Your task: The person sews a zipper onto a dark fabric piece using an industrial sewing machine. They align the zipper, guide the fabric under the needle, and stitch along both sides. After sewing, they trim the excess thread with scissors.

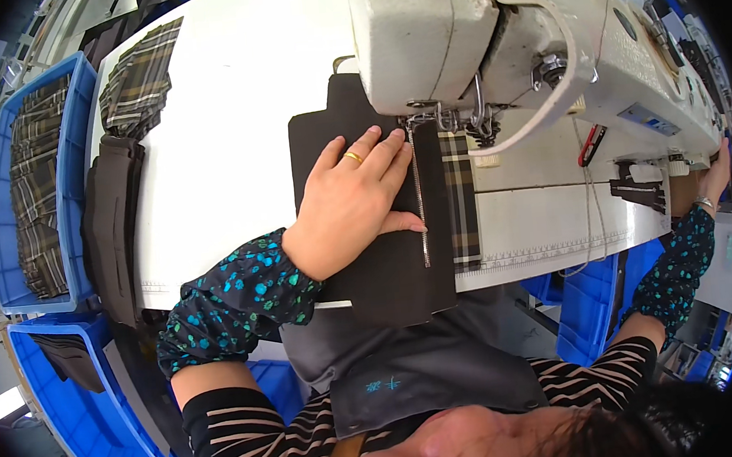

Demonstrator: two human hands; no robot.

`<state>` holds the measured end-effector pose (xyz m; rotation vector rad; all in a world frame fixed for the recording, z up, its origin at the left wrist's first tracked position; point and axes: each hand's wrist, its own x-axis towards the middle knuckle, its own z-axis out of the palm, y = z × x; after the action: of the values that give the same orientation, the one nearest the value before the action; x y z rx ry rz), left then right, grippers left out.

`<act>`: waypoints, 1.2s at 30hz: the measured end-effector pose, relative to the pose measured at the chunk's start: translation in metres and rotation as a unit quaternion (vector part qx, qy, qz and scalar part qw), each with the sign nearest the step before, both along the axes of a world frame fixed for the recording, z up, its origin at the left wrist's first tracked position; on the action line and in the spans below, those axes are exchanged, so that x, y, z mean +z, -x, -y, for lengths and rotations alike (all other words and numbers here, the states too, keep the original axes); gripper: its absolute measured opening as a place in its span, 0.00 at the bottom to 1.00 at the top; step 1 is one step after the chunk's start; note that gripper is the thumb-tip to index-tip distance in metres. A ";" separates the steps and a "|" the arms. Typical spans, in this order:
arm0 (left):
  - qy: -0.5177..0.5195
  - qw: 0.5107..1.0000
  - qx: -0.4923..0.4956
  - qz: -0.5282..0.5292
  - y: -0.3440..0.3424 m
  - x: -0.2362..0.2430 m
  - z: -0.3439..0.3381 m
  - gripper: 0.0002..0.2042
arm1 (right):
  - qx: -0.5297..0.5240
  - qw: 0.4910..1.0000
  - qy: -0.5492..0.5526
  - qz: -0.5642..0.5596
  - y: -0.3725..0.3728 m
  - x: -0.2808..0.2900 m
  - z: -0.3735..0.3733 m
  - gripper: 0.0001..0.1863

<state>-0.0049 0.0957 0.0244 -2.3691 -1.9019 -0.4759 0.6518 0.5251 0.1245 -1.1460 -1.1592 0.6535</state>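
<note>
My left hand (350, 197), wearing a ring, lies flat with fingers spread on a dark cut fabric piece (341, 287). A metal zipper (424, 241) runs along this piece beside my thumb and up to the presser foot (417, 120) of the white sewing machine (403, 51). A plaid strip (463, 211) shows under the piece's right side. At the machine's far right end, my right hand (712, 174) reaches up against its side; its fingers are mostly hidden.
On the left stand a blue bin (3, 243) of plaid pieces and a lower blue bin (87, 418). Plaid fabric (136, 83) and stacked dark pieces (113, 224) lie on the white table (220, 154). Red snips (591, 145) and a small dark piece (637, 196) rest right of the needle.
</note>
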 end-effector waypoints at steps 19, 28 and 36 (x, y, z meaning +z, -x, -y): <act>0.001 1.000 0.007 0.001 -0.002 0.000 0.002 0.39 | 0.294 0.685 -0.423 0.515 0.351 -0.035 0.280 0.12; 0.004 1.000 -0.006 0.004 0.000 0.004 0.004 0.41 | 0.404 0.667 -0.315 0.540 0.456 -0.100 0.302 0.31; -0.003 1.000 -0.002 0.002 -0.003 0.001 0.002 0.41 | 0.391 0.662 -0.316 0.555 0.453 -0.101 0.303 0.33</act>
<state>-0.0023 0.0937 0.0256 -2.3701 -1.8941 -0.4865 0.1988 0.2225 0.0235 -0.2560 -2.7526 0.0009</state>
